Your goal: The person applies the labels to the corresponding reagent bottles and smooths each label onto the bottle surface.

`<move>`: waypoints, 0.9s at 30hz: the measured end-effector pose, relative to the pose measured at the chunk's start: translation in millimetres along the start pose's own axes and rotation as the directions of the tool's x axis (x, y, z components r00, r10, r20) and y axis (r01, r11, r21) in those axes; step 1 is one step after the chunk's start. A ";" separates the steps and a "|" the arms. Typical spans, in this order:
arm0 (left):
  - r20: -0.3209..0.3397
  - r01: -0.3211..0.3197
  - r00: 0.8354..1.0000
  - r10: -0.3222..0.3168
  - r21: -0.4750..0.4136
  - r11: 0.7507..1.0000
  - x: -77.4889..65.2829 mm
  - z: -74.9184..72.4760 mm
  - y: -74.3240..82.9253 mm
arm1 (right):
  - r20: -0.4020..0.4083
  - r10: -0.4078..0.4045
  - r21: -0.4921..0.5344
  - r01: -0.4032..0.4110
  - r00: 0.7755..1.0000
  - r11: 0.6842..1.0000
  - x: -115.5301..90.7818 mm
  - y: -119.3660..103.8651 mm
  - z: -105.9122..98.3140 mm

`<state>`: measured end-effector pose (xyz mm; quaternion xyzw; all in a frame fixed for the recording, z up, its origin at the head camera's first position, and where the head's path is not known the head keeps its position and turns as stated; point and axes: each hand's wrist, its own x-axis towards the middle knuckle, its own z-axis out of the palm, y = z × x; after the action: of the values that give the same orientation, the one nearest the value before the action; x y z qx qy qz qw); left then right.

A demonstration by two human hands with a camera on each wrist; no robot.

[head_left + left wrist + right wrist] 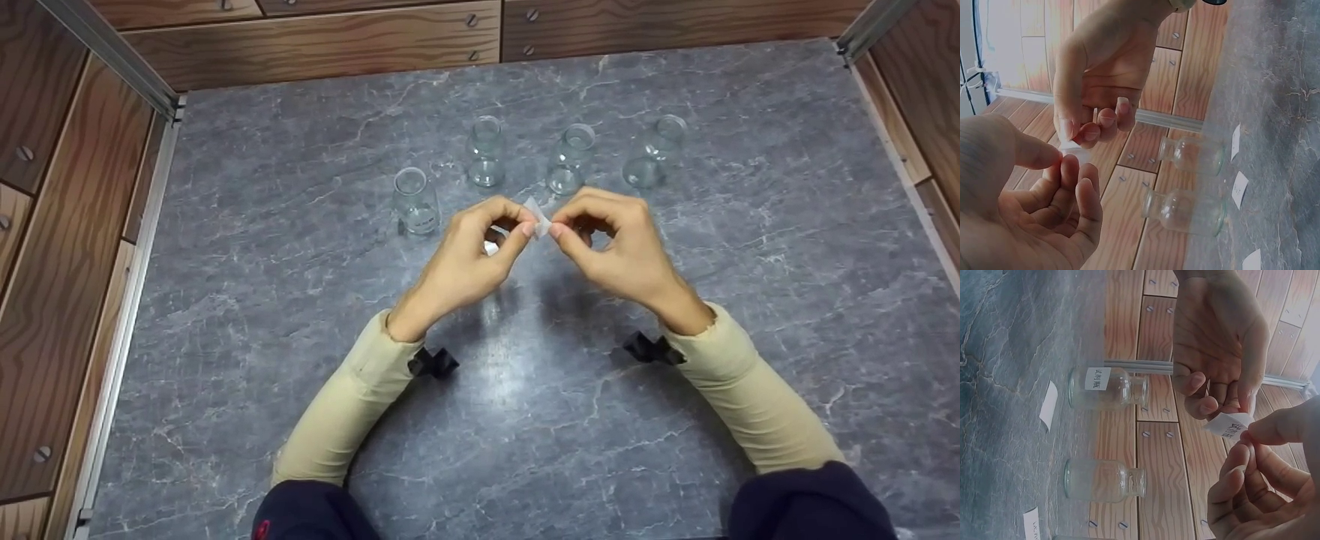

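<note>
The grey tabletop (247,285) has pale marbled veins and carries a soft white glare (499,375) near its middle. Wood-grain panels dotted with screw heads (472,20) make up the back wall (315,45), left wall (45,262) and right wall (926,75), with metal posts (112,56) at the far corners and pale strips (133,300) along the side edges. In the left wrist view, bright light washes out some upper panels (1013,50), beside a dark cable (977,45).

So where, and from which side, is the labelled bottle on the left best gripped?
Probably by the neck, coming from above: the labelled bottle stands upright, its neck is narrower than its body, and the label sits lower, where a grip would cover it.
</note>
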<state>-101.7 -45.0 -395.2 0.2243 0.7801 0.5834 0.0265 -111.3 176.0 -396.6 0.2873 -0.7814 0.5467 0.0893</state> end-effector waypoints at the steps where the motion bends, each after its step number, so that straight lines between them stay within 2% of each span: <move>1: -0.003 0.000 1.000 0.000 -0.003 1.000 0.1 -0.4 0.4 | -0.003 0.003 0.006 -0.003 1.000 1.000 0.1 -0.3 -0.5; 14: -0.041 -0.019 0.999 0.020 0.005 1.000 0.7 -7.3 0.9 | -0.029 0.025 0.055 -0.023 0.999 0.998 1.6 -1.4 -7.0; 27: -0.064 -0.007 0.998 0.005 -0.033 0.999 1.0 -14.8 1.9 | -0.057 0.052 0.110 -0.045 0.997 0.993 3.3 -2.2 -12.2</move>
<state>-106.4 -57.4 -388.5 0.2073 0.7702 0.6032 0.0036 -114.9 185.4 -388.7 0.2561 -0.7542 0.5989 0.0835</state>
